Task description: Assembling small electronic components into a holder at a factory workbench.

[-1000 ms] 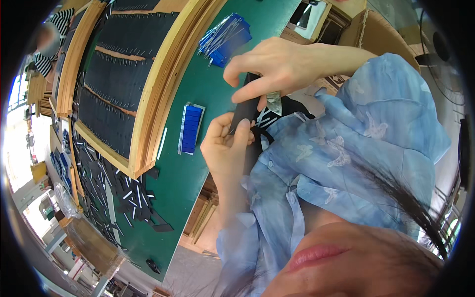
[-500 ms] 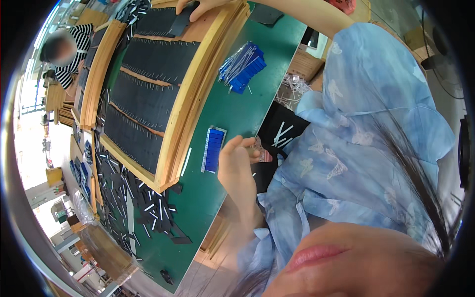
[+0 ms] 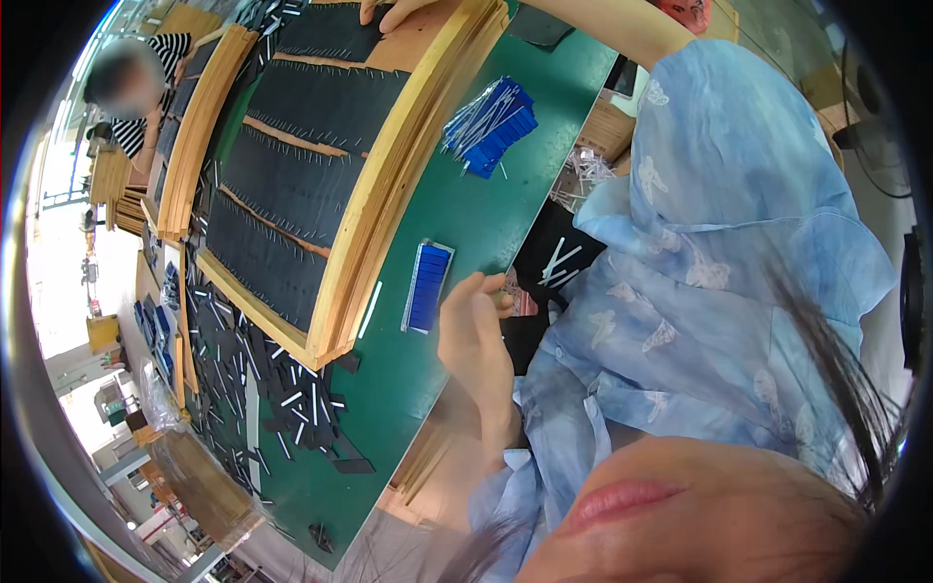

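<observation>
At the upper edge, my right hand (image 3: 397, 14) is partly cut off. Its fingers grip the edge of a black flat piece (image 3: 362, 37) at the end of a row in a wooden-framed tray (image 3: 330, 291). More rows of black pieces (image 3: 326, 102) fill the tray, with small pale tips along their edges. My left hand (image 3: 476, 325) hangs over the table's near edge, fingers curled. A small pinkish packet (image 3: 523, 299) shows beside its fingertips; whether the fingers hold it is hidden. A blue sheet of narrow strips (image 3: 426, 287) lies near this hand.
A pile of blue pieces with white sticks (image 3: 492, 124) lies on the green table (image 3: 389, 389). Loose black pieces and white sticks (image 3: 282, 398) cover its lower left. Another wooden tray (image 3: 199, 136) stands beyond, near a person in a striped top (image 3: 175, 58).
My right hand has slid slightly up and right, still at the black piece. The left hand's fingers look a little more curled. The whole view has shifted slightly.
</observation>
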A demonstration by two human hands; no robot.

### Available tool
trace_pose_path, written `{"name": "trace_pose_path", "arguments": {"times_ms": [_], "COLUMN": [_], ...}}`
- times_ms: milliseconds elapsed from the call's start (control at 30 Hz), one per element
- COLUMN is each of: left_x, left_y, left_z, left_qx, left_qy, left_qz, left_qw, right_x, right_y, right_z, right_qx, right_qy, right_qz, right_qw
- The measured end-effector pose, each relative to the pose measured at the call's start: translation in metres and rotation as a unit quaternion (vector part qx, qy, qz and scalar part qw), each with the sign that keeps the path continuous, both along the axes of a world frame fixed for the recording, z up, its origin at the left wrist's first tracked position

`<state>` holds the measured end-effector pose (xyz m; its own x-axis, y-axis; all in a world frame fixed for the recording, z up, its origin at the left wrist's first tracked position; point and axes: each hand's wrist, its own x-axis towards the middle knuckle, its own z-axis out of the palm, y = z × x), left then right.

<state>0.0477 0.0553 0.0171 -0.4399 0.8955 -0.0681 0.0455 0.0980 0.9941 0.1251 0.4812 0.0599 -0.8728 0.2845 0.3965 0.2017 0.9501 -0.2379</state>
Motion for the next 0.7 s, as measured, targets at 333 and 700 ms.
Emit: {"name": "trace_pose_path", "arguments": {"times_ms": [333,700], "left_x": [-0.043,-0.262], "left_y": [-0.054,-0.136], "left_z": [-0.029,-0.058], "left_qx": [0.123,-0.264], "left_qy": [0.338,0.664], "left_qz": [0.208,0.358], "left_qw": [0.909,0.601], "right_x": [0.005,-0.005], "right_y": [-0.108,-0.204], "right_z": [0.016,0.031], "right_qx": [-0.02,-0.055], "right_qy": [0.171,0.141], "right_qz": [0.014,0.083], "right_qw": [0.985,0.985]}}
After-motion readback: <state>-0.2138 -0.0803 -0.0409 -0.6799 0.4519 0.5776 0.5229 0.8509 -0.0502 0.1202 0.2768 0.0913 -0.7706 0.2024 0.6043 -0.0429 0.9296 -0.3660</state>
